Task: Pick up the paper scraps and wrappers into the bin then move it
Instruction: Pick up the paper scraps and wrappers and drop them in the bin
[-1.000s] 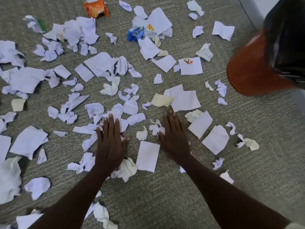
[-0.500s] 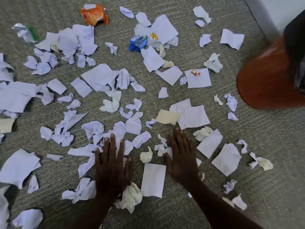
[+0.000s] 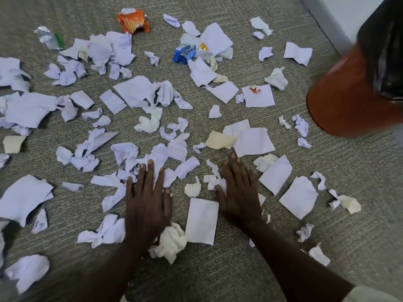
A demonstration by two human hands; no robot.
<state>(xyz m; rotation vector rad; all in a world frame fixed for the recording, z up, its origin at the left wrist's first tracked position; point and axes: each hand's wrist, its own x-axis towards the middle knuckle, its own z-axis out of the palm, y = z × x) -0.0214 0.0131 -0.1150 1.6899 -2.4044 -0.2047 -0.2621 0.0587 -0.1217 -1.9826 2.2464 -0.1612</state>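
Several white paper scraps (image 3: 135,92) lie scattered over the grey carpet. Among them are an orange wrapper (image 3: 133,21), a blue wrapper (image 3: 184,53) and a silver-green wrapper (image 3: 50,38) toward the far side. The orange bin (image 3: 340,97) with a black liner stands at the right. My left hand (image 3: 148,201) lies flat with straight fingers on scraps near the middle. My right hand (image 3: 237,190) lies flat beside it, fingers straight, on small scraps. A flat white sheet (image 3: 201,221) lies between the two hands, and a crumpled tissue (image 3: 172,240) sits by my left wrist.
A pale wall with a grey skirting (image 3: 322,22) runs along the far right behind the bin. Bare carpet (image 3: 218,275) shows between my forearms, close to me. More scraps (image 3: 24,199) reach the left edge of view.
Both hands stay flat on the scraps. The camera view has shifted slightly, and the bin appears a little lower on the right.
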